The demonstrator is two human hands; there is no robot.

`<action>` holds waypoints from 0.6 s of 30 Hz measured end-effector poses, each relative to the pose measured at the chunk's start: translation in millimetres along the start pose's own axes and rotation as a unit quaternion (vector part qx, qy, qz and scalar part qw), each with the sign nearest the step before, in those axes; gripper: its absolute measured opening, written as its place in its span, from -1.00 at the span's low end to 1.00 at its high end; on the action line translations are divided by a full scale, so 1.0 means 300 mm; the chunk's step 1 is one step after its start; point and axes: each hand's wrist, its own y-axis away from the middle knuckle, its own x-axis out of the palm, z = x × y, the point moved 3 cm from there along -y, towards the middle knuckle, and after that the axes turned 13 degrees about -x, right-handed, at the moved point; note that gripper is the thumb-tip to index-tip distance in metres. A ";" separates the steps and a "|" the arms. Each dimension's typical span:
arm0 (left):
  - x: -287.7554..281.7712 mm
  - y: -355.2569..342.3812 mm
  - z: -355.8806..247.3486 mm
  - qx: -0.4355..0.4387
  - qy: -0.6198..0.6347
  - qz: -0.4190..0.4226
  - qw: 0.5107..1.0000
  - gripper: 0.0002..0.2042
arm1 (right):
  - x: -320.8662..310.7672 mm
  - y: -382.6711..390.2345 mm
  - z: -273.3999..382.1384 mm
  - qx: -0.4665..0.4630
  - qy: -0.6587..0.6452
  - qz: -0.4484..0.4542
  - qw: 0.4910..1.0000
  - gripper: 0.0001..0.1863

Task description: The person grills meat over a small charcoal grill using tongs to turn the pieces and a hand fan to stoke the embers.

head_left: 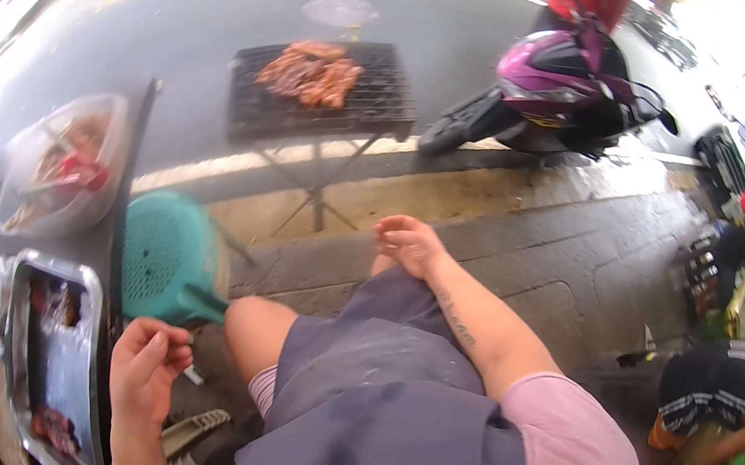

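Note:
My left hand [149, 370] is raised beside the metal tray [92, 363], its thumb and fingers drawn together. Whatever may be between them is too small to make out; a small white piece shows just beyond the fingertips. In the tray lie a few pieces of dark grilled meat [57, 428]. Over my right knee, my right hand [407, 241] hangs with loosely bent fingers, holding nothing visible. Ahead, reddish-brown meat [313, 75] lies on a black grill [379, 94] with thin folding legs, out of reach of both hands. A grey apron [395, 386] covers my lap.
Left of me, a clear plastic tub [13, 189] with a red item inside stands on a table. A green plastic stool [158, 260] is beside it. A purple scooter [559, 81] is parked beyond the grill, near a person in red [613, 1]. Another person [713, 392] bends at right.

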 end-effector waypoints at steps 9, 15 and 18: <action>-0.037 0.011 0.014 0.002 0.005 -0.003 1.000 -0.87 | 0.037 -0.007 -0.012 0.023 0.011 -0.028 0.999 -0.74; -0.026 0.006 0.011 0.000 0.003 -0.005 1.000 -0.88 | 0.035 0.004 -0.003 0.022 0.017 -0.033 0.999 -0.74; -0.022 -0.001 0.013 -0.002 0.003 -0.005 1.000 -0.88 | 0.017 0.002 -0.004 0.023 0.021 -0.030 0.999 -0.74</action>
